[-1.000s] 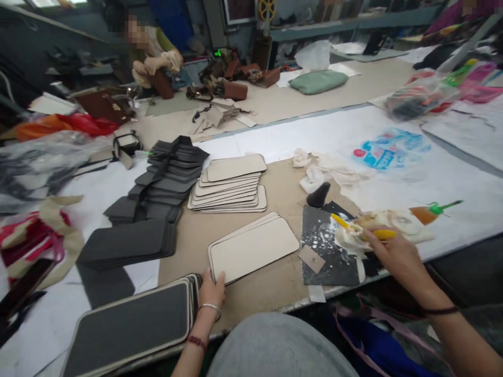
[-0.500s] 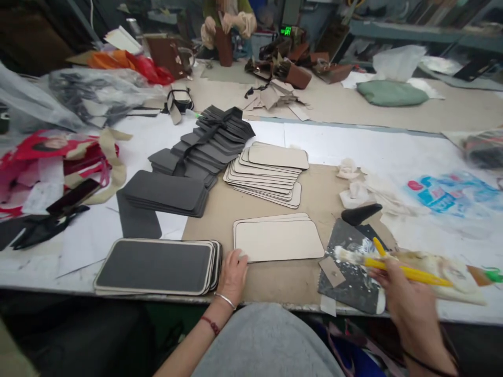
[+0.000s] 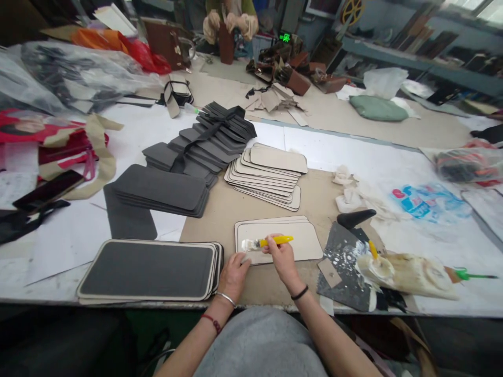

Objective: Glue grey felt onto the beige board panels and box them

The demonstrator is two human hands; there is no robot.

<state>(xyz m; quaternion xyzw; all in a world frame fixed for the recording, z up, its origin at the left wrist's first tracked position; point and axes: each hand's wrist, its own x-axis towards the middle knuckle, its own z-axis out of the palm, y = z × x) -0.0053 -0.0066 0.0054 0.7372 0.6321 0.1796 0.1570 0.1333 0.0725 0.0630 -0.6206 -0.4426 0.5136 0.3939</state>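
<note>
My right hand (image 3: 281, 256) grips a yellow-handled brush (image 3: 275, 241). The brush's whitish bristles touch the left part of the top beige panel (image 3: 291, 245), one of a few rounded panels lying overlapped before me. At that panel's lower left corner rests my left hand (image 3: 234, 275), its fingers laid on the edge without wrapping round it. Just left of this hand is a stack of dark grey panels with beige borders (image 3: 147, 269). Right of the beige panels lies a dark board (image 3: 334, 288) spattered with white, beside a container smeared with a white substance (image 3: 381, 267).
Behind the beige panels is a fanned pile of beige pieces (image 3: 267, 175). Dark grey pieces (image 3: 161, 188) lie further left. A black-handled tool (image 3: 356, 218) and crumpled scraps (image 3: 349, 199) are at the right. Across the table, another person's hands (image 3: 231, 23) hold a brown piece.
My right hand has carried the brush leftward from the white-spattered board onto the beige panel. My left hand stays at the panel's corner. The view has shifted slightly.
</note>
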